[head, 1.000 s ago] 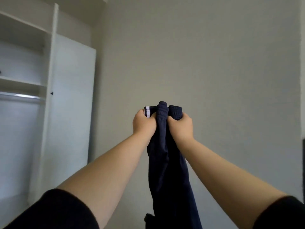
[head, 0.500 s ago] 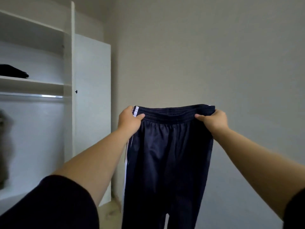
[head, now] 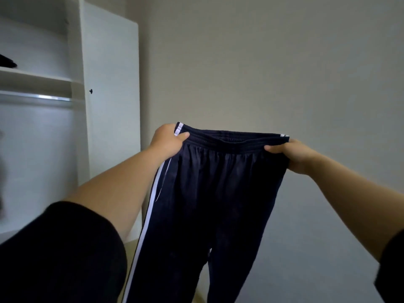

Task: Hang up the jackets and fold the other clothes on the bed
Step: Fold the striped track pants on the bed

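- Our left hand (head: 168, 142) pinches one corner of the waistband (head: 229, 141), thumb on the near face right by the white stripes; our right hand (head: 293, 155) grips the opposite corner the same way, thumb in front, fingers behind the elastic
- Between them the navy track pants (head: 218, 193) hang in the air before us, the waistband stretched nearly level and both legs dropping out of view below
- These are no jacket, so we judge the step in hand to be folding: we hold both corners firmly and evenly so the legs hang straight and the side stripe (head: 148, 215) runs without a twist
- To fold well, we bring our hands together so one leg lies on the other, seams matched, before lowering the cloth
- The fabric looks thin and slick, so a loose pinch could let a corner slide away
- The bed is not in view; we must turn to find it
- To our left stands the white wardrobe (head: 109, 84), its rail (head: 37, 97) under a shelf (head: 32, 73) with something dark (head: 7, 62) on it; ahead is a plain wall (head: 262, 62)
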The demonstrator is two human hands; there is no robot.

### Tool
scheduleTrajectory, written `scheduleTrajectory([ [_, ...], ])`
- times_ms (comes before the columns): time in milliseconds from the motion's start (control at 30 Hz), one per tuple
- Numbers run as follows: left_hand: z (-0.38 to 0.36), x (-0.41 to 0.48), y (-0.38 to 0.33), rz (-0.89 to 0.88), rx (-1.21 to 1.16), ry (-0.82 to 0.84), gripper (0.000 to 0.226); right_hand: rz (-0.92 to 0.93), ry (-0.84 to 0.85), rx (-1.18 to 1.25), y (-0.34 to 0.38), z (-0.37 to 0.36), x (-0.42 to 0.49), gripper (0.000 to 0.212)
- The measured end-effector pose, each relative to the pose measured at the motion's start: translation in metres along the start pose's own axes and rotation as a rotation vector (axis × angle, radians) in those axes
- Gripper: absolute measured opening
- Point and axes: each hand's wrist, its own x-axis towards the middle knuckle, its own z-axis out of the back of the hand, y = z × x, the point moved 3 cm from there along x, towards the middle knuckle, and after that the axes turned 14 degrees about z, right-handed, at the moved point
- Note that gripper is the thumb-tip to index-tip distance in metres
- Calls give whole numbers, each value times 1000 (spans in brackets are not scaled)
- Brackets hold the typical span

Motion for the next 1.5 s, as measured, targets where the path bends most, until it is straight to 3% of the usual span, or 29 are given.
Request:
scheduleTrajectory([
  [133, -6, -8, 12, 70, -81, 59, 27, -55, 39, 60, -12, -3, -10, 12],
  [333, -11, -16, 22, 160, -294, 492, 14, -49, 309, 332, -6, 2, -37, 25],
  [433, -11, -22, 9, 32, -121, 529, 18, 54, 596, 457, 9, -9, -54, 8],
  [533, -17, -33, -18, -161, 127, 506, 23, 74, 861, 508, 20, -22, -65, 8],
  [600, -25, -44, -39, -313, 223, 496, 26, 50, 829, 461, 19, -24, -66, 9],
  [733, -40, -71, -77, -543, 192, 433, 36, -7, 567, 270, 0, -17, -57, 21],
  [833, -55, -86, -99, -594, 74, 431, 24, -31, 591, 295, -3, -22, -61, 31],
  [900, -64, -92, -107, -583, 17, 477, 24, -9, 651, 312, -1, -22, -65, 32],
  [967, -68, -95, -110, -534, -35, 526, 25, -3, 610, 315, -1, -15, -66, 38],
  [1033, -70, -91, -106, -381, -152, 612, 22, -8, 479, 302, -4, -6, -64, 48],
  [1100, -75, -89, -98, -152, -263, 740, 14, 4, 347, 274, -7, 1, -63, 37],
  [1167, -85, -89, -90, -29, -189, 786, 17, 14, 253, 277, -9, 4, -63, 27],
  [1233, -95, -89, -85, -54, -70, 729, 20, 24, 232, 233, -9, 6, -64, 25],
  [1300, -97, -94, -88, -117, -64, 680, 5, 33, 257, 169, -8, 6, -65, 23],
  [1500, -103, -102, -100, -194, 35, 708, 9, 51, 276, 129, -9, 10, -73, 23],
])
